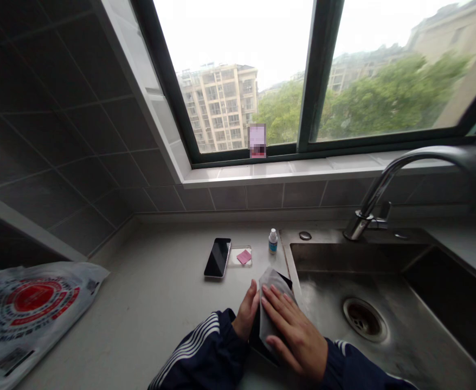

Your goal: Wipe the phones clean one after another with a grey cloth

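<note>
A dark flat device (pixel 258 338), perhaps a tablet, is held by its left edge in my left hand (pixel 248 311), whose thumb points up; its other fingers are hidden beneath. My right hand (pixel 295 327) presses a grey cloth (pixel 268 322) flat on the device, its fingers lying spread over the cloth. Beyond my hands, a black-screened phone (pixel 217 258) lies on the counter beside a clear case (pixel 235 257) with a small pink piece (pixel 244 257) on it. A small white bottle with a blue label (pixel 272 242) stands near the sink's edge.
A steel sink (pixel 315 287) with a drain and a curved faucet (pixel 378 187) is on the right. On the left, a white plastic bag with red print (pixel 38 309) rests on the pale counter (pixel 140 303). A window with a sill (pixel 295 169) runs behind.
</note>
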Demonstrator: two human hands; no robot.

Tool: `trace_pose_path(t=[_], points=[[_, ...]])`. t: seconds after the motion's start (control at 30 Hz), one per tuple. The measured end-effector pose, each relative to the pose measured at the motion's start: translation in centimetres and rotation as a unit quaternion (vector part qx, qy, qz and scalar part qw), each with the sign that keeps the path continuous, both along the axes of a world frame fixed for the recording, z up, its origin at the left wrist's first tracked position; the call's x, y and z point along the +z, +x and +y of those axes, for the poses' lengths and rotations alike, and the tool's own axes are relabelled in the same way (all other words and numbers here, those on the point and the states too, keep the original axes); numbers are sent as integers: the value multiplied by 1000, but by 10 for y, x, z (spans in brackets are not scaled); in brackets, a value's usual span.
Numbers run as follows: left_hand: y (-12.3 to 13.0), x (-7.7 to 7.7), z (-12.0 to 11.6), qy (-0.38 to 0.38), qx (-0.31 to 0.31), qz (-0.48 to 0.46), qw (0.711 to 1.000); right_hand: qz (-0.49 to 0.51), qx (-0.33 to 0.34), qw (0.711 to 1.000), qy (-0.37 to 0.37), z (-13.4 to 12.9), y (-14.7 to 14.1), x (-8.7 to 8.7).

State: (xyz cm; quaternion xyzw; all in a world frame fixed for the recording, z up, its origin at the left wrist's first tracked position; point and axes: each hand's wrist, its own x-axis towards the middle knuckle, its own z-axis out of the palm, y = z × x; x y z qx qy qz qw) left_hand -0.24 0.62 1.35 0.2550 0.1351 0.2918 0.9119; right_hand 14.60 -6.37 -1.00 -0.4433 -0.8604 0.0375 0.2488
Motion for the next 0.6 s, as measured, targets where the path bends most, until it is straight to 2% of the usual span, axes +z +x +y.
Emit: trace_pose_path(t=[0.27, 0.6], points=[[1, -4, -5, 36, 1, -34, 999, 29, -97, 994, 33, 11, 11, -5], [1, -4, -5, 47, 4, -34, 998, 28, -104, 994, 26, 12, 10, -7]])
